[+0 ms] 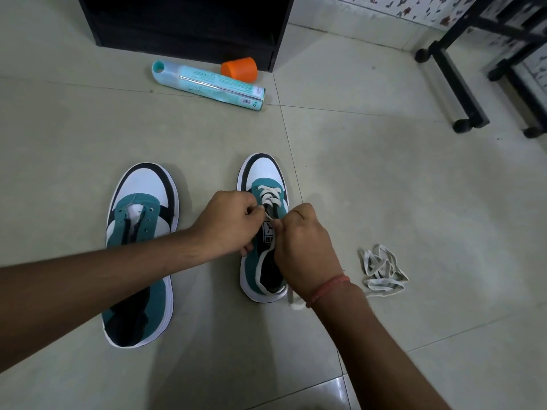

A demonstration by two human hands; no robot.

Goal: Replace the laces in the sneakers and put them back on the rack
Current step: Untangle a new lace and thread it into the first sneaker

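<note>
On my feed, the left hand (229, 223) and right hand (303, 247) each pinch the white lace (268, 196) over the right sneaker (263, 229) on the tiled floor (384, 187). The left sneaker (142, 232) sits unlaced beside it; a loose lace (381, 269) lies right. A capless spray can (207, 84) lies beside its orange cap (239, 69) at the black rack (189, 25).

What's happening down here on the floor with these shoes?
A person is lacing a pair of teal, white and black sneakers. Both hands, left hand and right hand, pinch a white lace over the right-side sneaker, with only the front eyelets crossed so far. The left-side sneaker has no lace. A loose lace lies bundled on the floor tiles, and a spray can lies near a dark rack.
</note>
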